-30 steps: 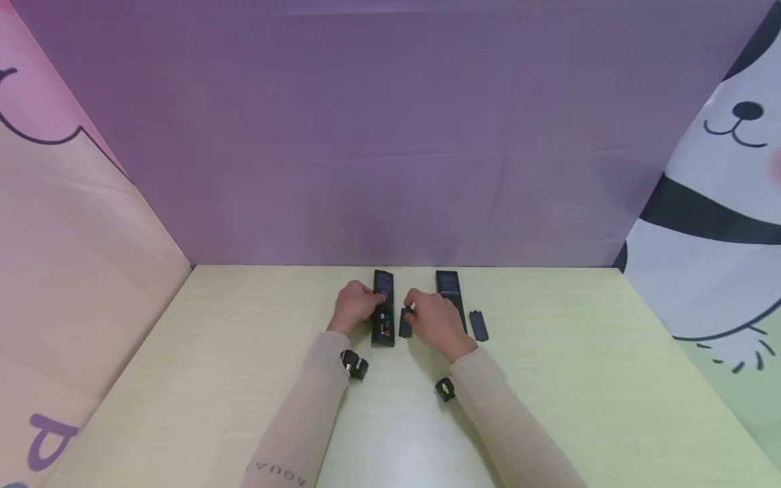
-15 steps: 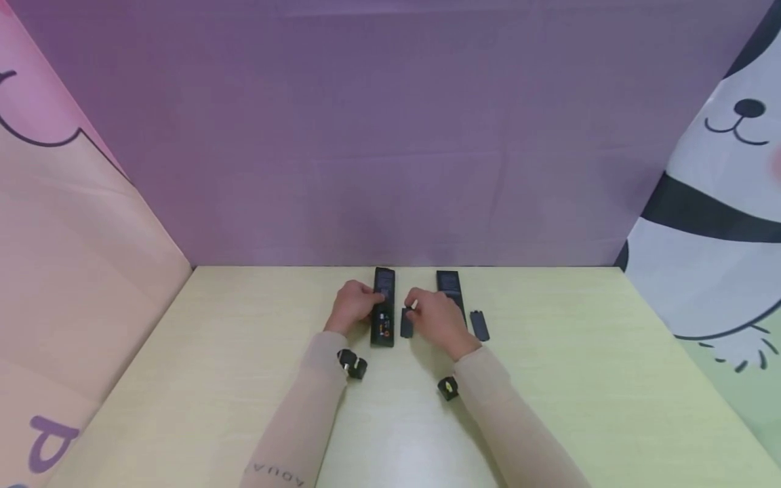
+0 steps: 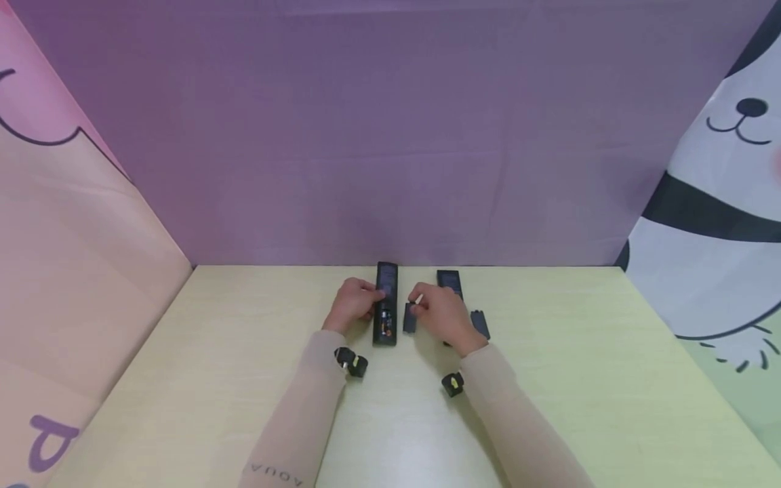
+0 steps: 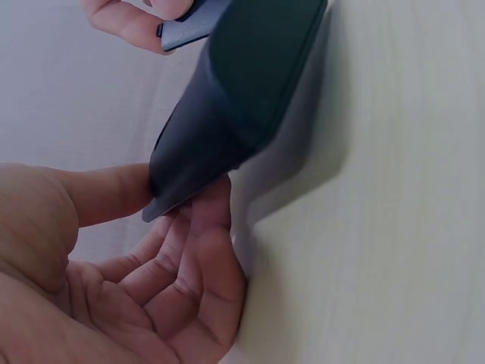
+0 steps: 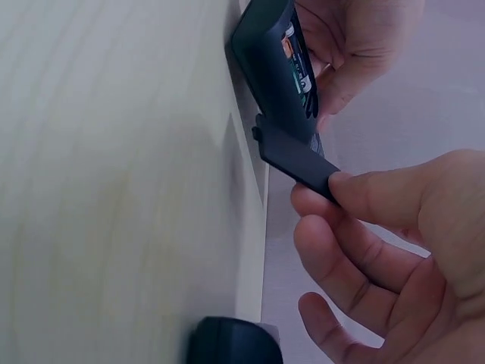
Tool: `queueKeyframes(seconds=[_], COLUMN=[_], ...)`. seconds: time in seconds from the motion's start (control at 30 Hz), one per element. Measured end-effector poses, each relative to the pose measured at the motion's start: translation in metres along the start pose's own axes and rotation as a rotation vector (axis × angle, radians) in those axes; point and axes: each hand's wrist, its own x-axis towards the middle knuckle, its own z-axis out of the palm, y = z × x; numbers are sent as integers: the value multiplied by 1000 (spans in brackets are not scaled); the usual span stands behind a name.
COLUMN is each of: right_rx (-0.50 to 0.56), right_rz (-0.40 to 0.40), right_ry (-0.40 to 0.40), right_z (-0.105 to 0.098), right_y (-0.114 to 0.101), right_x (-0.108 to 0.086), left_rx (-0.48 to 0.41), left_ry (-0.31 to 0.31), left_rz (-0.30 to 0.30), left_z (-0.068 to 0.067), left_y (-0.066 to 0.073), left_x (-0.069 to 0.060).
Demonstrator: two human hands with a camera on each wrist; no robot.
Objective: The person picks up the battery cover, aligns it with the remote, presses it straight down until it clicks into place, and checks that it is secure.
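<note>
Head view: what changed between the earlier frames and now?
Open remote: far end shifted slightly toward the purple backdrop, left hand still gripping it. Right hand and its pinched battery cover shifted slightly rightward and toward the backdrop. Nothing newly grasped or released. Second remote and loose cover stayed put.

Black remote [image 4: 235, 98] in left hand [image 4: 136, 284], dark cover [image 4: 191, 27] in right hand [image 4: 125, 21].

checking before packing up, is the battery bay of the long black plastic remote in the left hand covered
No, the right wrist view shows batteries exposed inside the remote.
</note>
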Motion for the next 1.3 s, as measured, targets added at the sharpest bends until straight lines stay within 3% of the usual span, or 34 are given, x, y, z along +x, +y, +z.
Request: queueKeyframes(seconds=[0.37,0.57,1.3], right_rx=[83,113,280], right_rz=[-13,-21,16], right_ry=[3,15,23], right_z=[-8,-12,-19], right_y=[7,9,7], right_x=[2,3,4], left_rx=[-123,-144,-217], left_ry=[-34,-44,-69], left_rz=[-8,-45,-50], left_z=[-5,-7,-7], left_y=[3,4,8], left_x=[1,1,1])
